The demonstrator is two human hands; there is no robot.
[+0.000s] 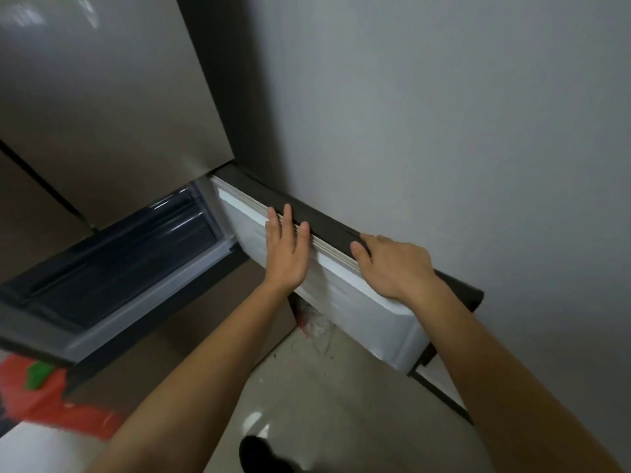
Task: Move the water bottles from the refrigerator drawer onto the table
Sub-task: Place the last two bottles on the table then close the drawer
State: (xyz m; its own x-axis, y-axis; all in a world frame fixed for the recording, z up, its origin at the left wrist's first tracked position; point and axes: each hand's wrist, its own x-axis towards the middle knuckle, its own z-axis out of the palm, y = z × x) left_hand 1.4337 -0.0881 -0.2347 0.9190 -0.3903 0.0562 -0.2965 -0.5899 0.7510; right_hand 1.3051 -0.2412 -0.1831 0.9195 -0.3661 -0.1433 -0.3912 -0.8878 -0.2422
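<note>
Currently, the lower refrigerator door stands swung fully open, its dark outer face lying close along the grey wall and its white inner liner turned toward me. My left hand lies flat against the liner, fingers straight and slightly spread, with the fingertips reaching the pale gasket strip at the door's top edge. My right hand sits further along the same edge: the thumb presses the inner side just under the gasket, and the fingers curl over the dark top strip, so this hand is clamped on the door. The two hands are near each other but not touching. To the left of the door, the opened compartment exposes the drawer, a dark, translucent bin seated inside the white frame of the refrigerator. The water bottles cannot be made out through its dark front, so I cannot tell where they lie inside it. Above the compartment, the closed upper door shows a plain brushed surface. Below the open door, a crumpled plastic bag rests on the glossy tiled floor. A blurred red and green item occupies the lower left corner, and a dark shape sits at the bottom edge of the view.
</note>
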